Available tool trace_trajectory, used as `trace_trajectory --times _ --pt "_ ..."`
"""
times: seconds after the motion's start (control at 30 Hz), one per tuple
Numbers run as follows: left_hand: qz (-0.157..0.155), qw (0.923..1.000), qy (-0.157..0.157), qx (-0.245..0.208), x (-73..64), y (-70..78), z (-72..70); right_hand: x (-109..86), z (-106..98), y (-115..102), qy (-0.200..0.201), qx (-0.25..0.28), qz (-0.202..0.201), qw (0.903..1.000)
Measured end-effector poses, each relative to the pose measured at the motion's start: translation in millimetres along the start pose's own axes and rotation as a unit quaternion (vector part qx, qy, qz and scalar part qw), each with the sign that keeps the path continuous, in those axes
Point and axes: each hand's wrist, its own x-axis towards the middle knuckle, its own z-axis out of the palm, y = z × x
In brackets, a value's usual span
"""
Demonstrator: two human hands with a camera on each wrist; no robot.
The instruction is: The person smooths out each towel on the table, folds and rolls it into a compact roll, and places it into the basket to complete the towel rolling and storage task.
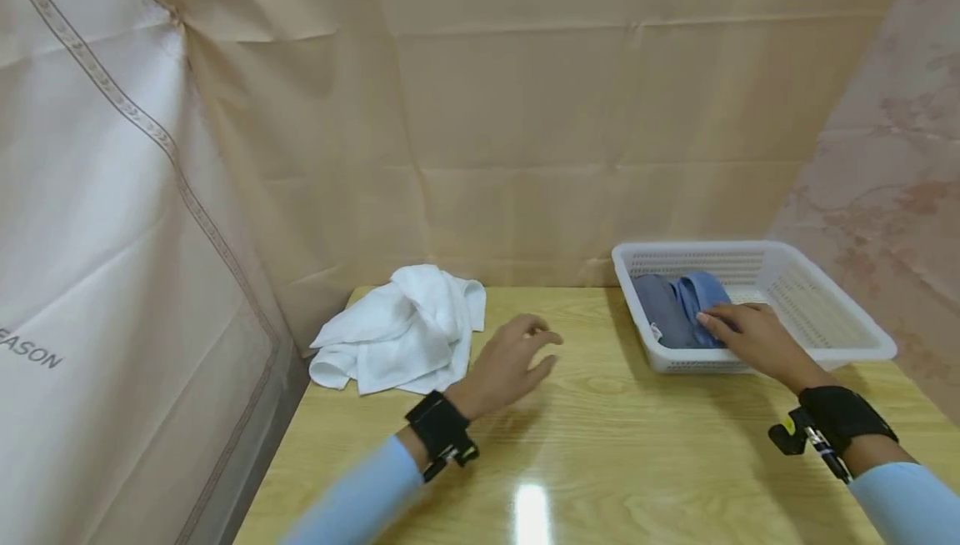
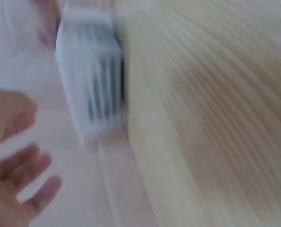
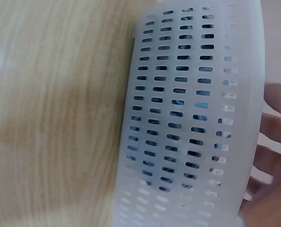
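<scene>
My right hand [image 1: 757,341] reaches over the near rim of a white plastic basket [image 1: 847,303], its thumb against a blue folded cloth [image 1: 702,291]. In the right wrist view, spread fingers [image 3: 270,156] extend past the rim, and their tips are hidden. Beside the blue cloth, within the basket, lies a grey-blue folded cloth [image 1: 663,312] with a small white tag. My left hand [image 1: 506,366] hovers over the table with loosely bent fingers and nothing in them. Just left of it is a rumpled white towel [image 1: 412,332]. Motion blurs the left wrist view.
The basket stands at the right rear of a light wooden table [image 1: 600,453]. A beige cloth backdrop [image 1: 510,112] hangs behind the table. Pale fabric [image 1: 112,278] rises on the left, and a floral-patterned sheet [image 1: 900,187] borders the right.
</scene>
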Motion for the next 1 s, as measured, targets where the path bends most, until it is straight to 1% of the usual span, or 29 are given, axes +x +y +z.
trace_trajectory --times 0.03,0.07,0.1,0.13,0.17,0.2,0.23,0.27,0.3,0.33,0.37,0.4,0.43,0.5,0.53,0.57,0.63,0.67,0.7,0.73,0.77,0.8,0.83,0.87,0.9,0.93,0.97,1.0 --pt "-0.037 0.9987 0.033 0.009 -16.9 -11.7 -11.5 -2.8 -0.5 -0.8 0.019 0.005 -0.004 0.9998" --pt "-0.080 0.9944 0.064 0.024 -32.6 -22.8 -22.1 -5.5 -2.0 -1.5 0.039 0.007 -0.006 0.9992" --pt "-0.126 0.9873 0.089 0.039 -46.5 -33.2 -31.1 -7.8 -3.9 -2.1 0.059 0.011 -0.007 0.9982" --pt "-0.174 0.9783 0.102 0.049 -58.2 -42.6 -38.8 -9.4 -5.9 -2.8 0.081 0.011 -0.010 0.9966" --pt "-0.222 0.9684 0.100 0.055 -67.8 -50.9 -45.3 -10.1 -7.2 -3.6 0.103 0.010 -0.012 0.9946" --pt "-0.263 0.9591 0.091 0.052 -74.9 -58.4 -49.9 -10.4 -8.0 -5.3 0.124 0.011 -0.016 0.9921" --pt "-0.298 0.9510 0.075 0.036 -79.8 -64.2 -53.4 -10.4 -8.3 -7.8 0.141 0.015 -0.021 0.9897" --pt "-0.321 0.9455 0.053 0.012 -82.8 -68.6 -55.4 -9.3 -7.3 -11.3 0.158 0.018 -0.026 0.9869" --pt "-0.331 0.9430 0.028 -0.016 -84.4 -72.0 -55.4 -7.1 -5.6 -16.0 0.176 0.019 -0.036 0.9835" --pt "-0.334 0.9411 0.001 -0.051 -84.8 -74.4 -53.7 -4.8 -3.2 -22.7 0.190 0.021 -0.043 0.9805" --pt "-0.328 0.9407 -0.024 -0.084 -84.3 -75.3 -50.4 -2.4 -0.3 -31.2 0.200 0.023 -0.052 0.9781" --pt "-0.314 0.9409 -0.046 -0.119 -83.2 -74.5 -46.1 0.3 3.3 -40.5 0.203 0.025 -0.062 0.9769" --pt "-0.295 0.9415 -0.070 -0.147 -81.6 -71.1 -42.6 4.0 7.9 -51.6 0.206 0.026 -0.076 0.9753" --pt "-0.242 0.9489 -0.111 -0.169 -77.4 -60.9 -32.5 11.7 17.6 -78.4 0.190 0.027 -0.097 0.9766" --pt "-0.217 0.9516 -0.127 -0.177 -74.2 -53.8 -27.3 15.3 23.2 -92.6 0.169 0.030 -0.102 0.9799" --pt "-0.191 0.9527 -0.142 -0.189 -69.9 -45.4 -22.6 18.9 29.4 -106.8 0.143 0.035 -0.106 0.9834" --pt "-0.141 0.9488 -0.173 -0.223 -59.4 -27.5 -16.0 26.0 43.5 -135.3 0.078 0.055 -0.103 0.9901" --pt "-0.116 0.9465 -0.185 -0.237 -53.4 -19.9 -12.4 27.9 50.8 -147.8 0.036 0.069 -0.091 0.9928" --pt "-0.096 0.9432 -0.194 -0.252 -47.4 -13.3 -10.4 30.2 58.8 -158.8 -0.001 0.084 -0.081 0.9931" --pt "-0.087 0.9406 -0.198 -0.262 -42.2 -7.7 -9.9 33.1 67.7 -168.9 -0.032 0.104 -0.074 0.9914" --pt "-0.082 0.9422 -0.192 -0.262 -38.0 -4.4 -9.6 35.9 76.8 -176.9 -0.054 0.121 -0.067 0.9890" --pt "-0.082 0.9500 -0.177 -0.244 -34.5 -2.9 -10.6 38.9 85.2 -183.1 -0.066 0.134 -0.061 0.9869" --pt "-0.086 0.9623 -0.152 -0.208 -32.1 -4.0 -11.5 42.2 92.8 -187.0 -0.070 0.145 -0.059 0.9852" --pt "-0.099 0.9739 -0.121 -0.165 -31.2 -7.8 -12.2 45.1 99.8 -189.5 -0.067 0.156 -0.053 0.9841" --pt "-0.117 0.9821 -0.086 -0.120 -31.5 -13.3 -13.4 48.9 106.1 -190.4 -0.058 0.163 -0.052 0.9835" --pt "-0.144 0.9848 -0.059 -0.076 -33.2 -20.1 -14.2 52.1 111.6 -189.9 -0.045 0.169 -0.048 0.9834" --pt "-0.170 0.9842 -0.040 -0.031 -36.0 -27.3 -14.9 54.2 115.8 -188.1 -0.034 0.171 -0.041 0.9838" --pt "-0.194 0.9805 -0.032 0.007 -39.8 -34.2 -16.1 55.2 118.3 -186.0 -0.028 0.177 -0.031 0.9833"
